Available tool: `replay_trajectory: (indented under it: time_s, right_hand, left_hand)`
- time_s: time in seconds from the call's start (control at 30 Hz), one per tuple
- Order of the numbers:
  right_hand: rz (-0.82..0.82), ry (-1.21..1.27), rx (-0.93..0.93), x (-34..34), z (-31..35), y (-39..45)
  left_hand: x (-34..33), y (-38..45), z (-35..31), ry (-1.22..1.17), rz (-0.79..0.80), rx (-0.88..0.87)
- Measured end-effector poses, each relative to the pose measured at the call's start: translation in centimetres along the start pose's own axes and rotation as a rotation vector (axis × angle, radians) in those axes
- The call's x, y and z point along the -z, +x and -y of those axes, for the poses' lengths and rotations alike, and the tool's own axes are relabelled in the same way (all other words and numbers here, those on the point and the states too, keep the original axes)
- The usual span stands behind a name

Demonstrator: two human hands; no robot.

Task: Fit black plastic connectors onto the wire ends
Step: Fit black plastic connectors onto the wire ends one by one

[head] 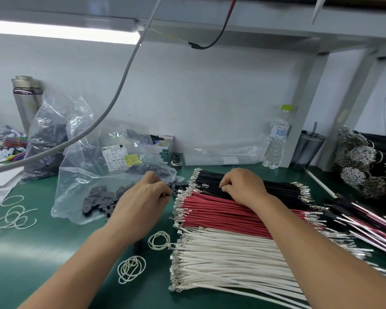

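Three flat rows of cut wires with metal terminals lie on the green mat: black wires at the back, red wires in the middle, white wires nearest me. My right hand rests on the black row and its curled fingers pinch a black wire near its left end. My left hand is curled over loose black connectors at the mouth of a clear bag holding several more; it seems to pinch one, though its fingertips are hidden.
Finished wires with black connectors pile up at the right. White rubber bands lie on the mat. A second bag of parts, a water bottle, a cup and a hanging grey cable stand behind.
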State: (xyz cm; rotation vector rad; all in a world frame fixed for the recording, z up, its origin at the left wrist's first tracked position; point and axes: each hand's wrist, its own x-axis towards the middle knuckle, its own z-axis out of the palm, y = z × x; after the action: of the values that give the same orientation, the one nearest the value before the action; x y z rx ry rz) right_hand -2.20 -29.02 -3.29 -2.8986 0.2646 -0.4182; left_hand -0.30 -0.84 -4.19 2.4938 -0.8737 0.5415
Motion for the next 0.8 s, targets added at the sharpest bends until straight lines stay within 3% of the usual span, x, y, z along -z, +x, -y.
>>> replay_trajectory:
  time_s: [0.2, 0.37, 0.5, 0.63, 0.8]
  right_hand:
    - [-0.186, -0.065, 0.160, 1.8, -0.5, -0.7]
    - [-0.433, -0.163, 0.294, 7.4, 0.8, -0.9]
    - [-0.686, -0.053, 0.417, 8.6, 2.5, -5.5]
    - [-0.680, 0.052, 0.442, 5.0, 3.6, -10.4]
    - [-0.597, 0.191, 0.431, 3.4, 4.0, -11.1]
  left_hand:
    - [0.1, 0.0, 0.1, -0.218, -0.082, 0.096]
    - [0.6, 0.0, -1.2, -0.827, -0.088, 0.333]
    - [1.6, -0.2, -2.5, -1.169, -0.043, 0.403]
    - [1.5, -0.6, -3.5, -1.323, 0.048, 0.400]
    - [1.3, -0.9, -4.0, -1.290, 0.125, 0.337]
